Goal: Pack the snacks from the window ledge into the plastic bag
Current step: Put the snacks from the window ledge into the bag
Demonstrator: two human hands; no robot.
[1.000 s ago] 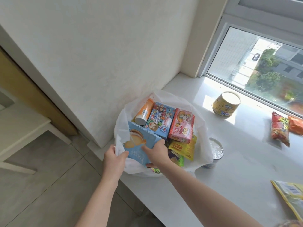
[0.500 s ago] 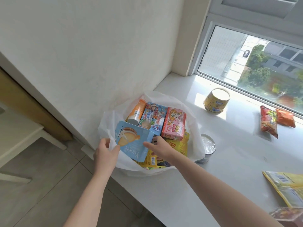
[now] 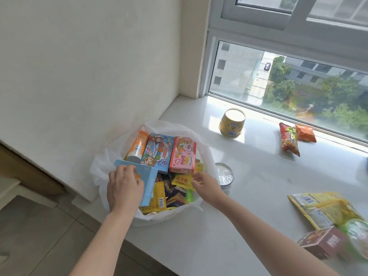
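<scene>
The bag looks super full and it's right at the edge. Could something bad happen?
Maybe. The white plastic bag sits at the ledge's front edge, partly overhanging the floor, so a push could tip it off. The light blue box under the left hand lies tilted on top of the heap, so it might slide out. The bag already looks heaped, and the yellow cup and red chip packet still wait outside, so they might not fit.

Left hand [image 3: 124,186]: back up, fingers bent and pointing away from the body, bare forearm running back to the lower left edge of view. Right hand [image 3: 205,186]: back up, fingers loosely curled and pointing left, apart from the left hand. Right forearm bare, stretched from the lower right corner; both wrists nearly straight.
</scene>
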